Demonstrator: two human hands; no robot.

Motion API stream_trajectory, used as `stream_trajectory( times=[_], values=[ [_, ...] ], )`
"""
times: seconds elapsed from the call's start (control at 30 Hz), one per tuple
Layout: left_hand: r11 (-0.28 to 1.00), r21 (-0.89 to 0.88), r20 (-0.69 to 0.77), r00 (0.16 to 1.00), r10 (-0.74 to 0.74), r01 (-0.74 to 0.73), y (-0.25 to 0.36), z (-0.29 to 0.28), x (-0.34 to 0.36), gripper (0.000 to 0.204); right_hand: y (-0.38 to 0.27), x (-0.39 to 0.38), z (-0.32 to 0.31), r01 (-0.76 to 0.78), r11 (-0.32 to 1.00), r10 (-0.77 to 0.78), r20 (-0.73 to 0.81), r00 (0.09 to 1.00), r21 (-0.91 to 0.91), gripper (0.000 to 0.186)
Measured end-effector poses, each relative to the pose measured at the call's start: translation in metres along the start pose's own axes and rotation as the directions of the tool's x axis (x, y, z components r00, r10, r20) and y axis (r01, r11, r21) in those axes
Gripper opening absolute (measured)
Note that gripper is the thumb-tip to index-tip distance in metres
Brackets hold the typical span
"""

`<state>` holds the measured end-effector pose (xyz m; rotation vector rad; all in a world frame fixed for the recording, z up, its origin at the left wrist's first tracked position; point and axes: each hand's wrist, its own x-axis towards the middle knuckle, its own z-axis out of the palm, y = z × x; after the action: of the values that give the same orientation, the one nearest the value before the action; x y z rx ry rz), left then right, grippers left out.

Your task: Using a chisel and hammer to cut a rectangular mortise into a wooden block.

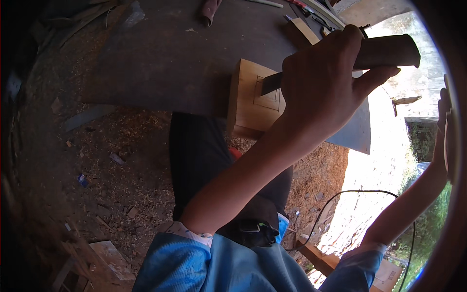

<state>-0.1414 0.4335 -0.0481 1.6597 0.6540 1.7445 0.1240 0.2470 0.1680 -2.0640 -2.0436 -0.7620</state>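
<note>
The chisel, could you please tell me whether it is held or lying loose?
Held: the left hand grips the chisel, its blade at the marked wooden block. Whether the tip is sunk in, I cannot tell.

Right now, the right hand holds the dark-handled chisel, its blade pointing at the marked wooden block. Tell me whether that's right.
Not quite: it is the left hand that holds the dark-handled chisel, its blade pointing at the marked wooden block. The head view shows this, with the right hand out by the picture's right edge.
</note>
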Motion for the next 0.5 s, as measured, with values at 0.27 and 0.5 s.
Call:
stream_trajectory(
  times=[0.27,0.5],
  values=[
    [1.0,-0.004,0.064,0.998,0.029,-0.029,-0.009,-0.007,0.005,0.048,-0.081,-0.007,0.056,-0.05,0.965,0.035,-0.06,0.998,-0.258,0.067],
    [0.993,0.034,0.413,0.906,0.086,-0.11,-0.015,-0.01,-0.014,0.05,-0.156,-0.021,0.078,-0.085,0.872,0.032,-0.119,0.992,-0.482,0.089]
  ],
)
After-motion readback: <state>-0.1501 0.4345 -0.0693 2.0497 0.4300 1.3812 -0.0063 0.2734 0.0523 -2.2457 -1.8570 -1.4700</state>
